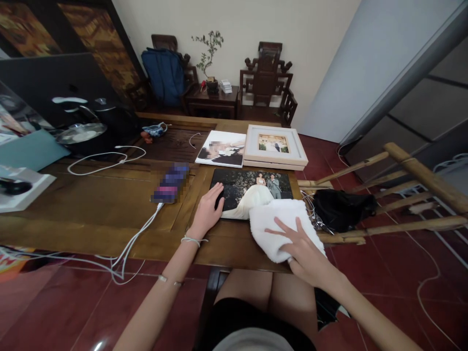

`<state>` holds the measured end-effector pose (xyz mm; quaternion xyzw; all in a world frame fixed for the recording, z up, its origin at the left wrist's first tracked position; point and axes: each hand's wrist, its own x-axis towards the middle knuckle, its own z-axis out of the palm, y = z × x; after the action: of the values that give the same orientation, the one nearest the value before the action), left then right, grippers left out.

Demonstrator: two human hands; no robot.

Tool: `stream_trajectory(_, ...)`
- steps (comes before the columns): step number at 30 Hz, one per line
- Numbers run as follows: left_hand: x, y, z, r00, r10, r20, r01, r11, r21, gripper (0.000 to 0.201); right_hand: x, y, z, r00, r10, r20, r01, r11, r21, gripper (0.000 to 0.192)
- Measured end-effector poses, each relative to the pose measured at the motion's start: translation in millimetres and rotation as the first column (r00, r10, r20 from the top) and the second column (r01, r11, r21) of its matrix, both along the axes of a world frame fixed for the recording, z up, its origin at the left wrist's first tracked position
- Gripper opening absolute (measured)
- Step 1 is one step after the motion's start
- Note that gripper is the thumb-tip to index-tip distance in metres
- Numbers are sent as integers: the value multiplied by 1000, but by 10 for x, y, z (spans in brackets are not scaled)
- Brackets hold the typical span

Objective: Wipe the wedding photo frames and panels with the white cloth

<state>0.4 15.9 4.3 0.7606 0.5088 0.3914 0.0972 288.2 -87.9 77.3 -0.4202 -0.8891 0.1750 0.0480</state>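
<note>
A dark wedding photo panel (237,192) lies flat on the wooden table, showing a couple and a long white gown. My left hand (210,207) rests at its left edge, fingers stretched out and lying flat, with nothing in them. Over the panel's lower right corner lies a folded white cloth (270,224), which hides that part of the picture. My right hand (302,251) grips and presses the cloth from above, some fingers spread across it and the thumb at its near fold.
Behind the panel lie a photo album (223,148) and a light framed photo (276,146). A phone (170,184) with white cables sits to the left. Farther left are a lidded pot (82,136) and a monitor (54,83). A bamboo rack (380,195) holding a black bag (343,207) stands right.
</note>
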Motion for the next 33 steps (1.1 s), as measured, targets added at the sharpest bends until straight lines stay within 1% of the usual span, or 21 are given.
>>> stream_trajectory(1,-1,1,2,1000,0,-1,0,1000,1,38,-22,34,14,1000,8,2,-8,1000,-10,49)
stream_trajectory(3,-5,3,5,1000,-2,1,2,1000,3,38,-74,217,22,1000,1,-4,-1,1000,-17,50)
stream_trajectory(5,-12,6,7,1000,-5,4,5,1000,3,38,-140,525,14,999,-31,-19,31,999,-9,52)
stream_trajectory(10,-29,15,5,1000,-21,23,20,1000,6,37,-351,1420,37,987,-151,-53,153,988,35,54)
stream_trajectory(12,-30,16,4,999,-24,28,24,1000,5,37,-447,1624,47,978,-202,-59,205,978,48,56)
stream_trajectory(13,-30,16,4,999,-23,29,23,1000,4,37,-495,1661,41,971,-230,-63,233,971,58,56)
stream_trajectory(15,-26,15,5,999,-20,27,20,1000,2,37,-589,1590,-5,959,-278,-61,282,956,82,57)
stream_trajectory(17,-20,14,5,1000,-17,20,17,1000,3,37,-665,1339,-77,958,-282,-46,285,952,108,56)
stream_trajectory(19,-14,14,3,1000,-15,12,15,1000,6,37,-715,965,-140,974,-226,-34,228,965,129,55)
stream_trajectory(20,-12,13,3,1000,-14,7,14,1000,7,37,-727,761,-158,984,-177,-34,180,975,131,54)
stream_trajectory(22,-8,13,4,1000,-10,0,10,1000,7,36,-731,383,-155,995,-97,-29,100,990,101,52)
stream_trajectory(24,-5,13,7,1000,-7,-4,7,1000,4,36,-713,129,-112,1000,-22,-20,23,999,49,50)
stream_trajectory(25,-4,13,8,1000,-7,-4,7,1000,3,36,-700,71,-84,1000,7,-17,-6,1000,21,50)
stream_trajectory(26,-4,13,8,1000,-8,-3,8,1000,3,36,-686,64,-58,1000,22,-15,-22,1000,-4,52)
stream_trajectory(28,-5,16,5,1000,-12,0,12,1000,7,36,-668,198,-17,1000,12,-13,-13,999,-33,54)
stream_trajectory(30,-8,21,-4,1000,-16,2,16,1000,12,36,-674,486,4,1000,-26,-3,26,999,-27,55)
stream_trajectory(33,-15,27,-16,1000,-21,9,21,1000,14,36,-727,1035,39,993,-119,25,118,993,13,54)
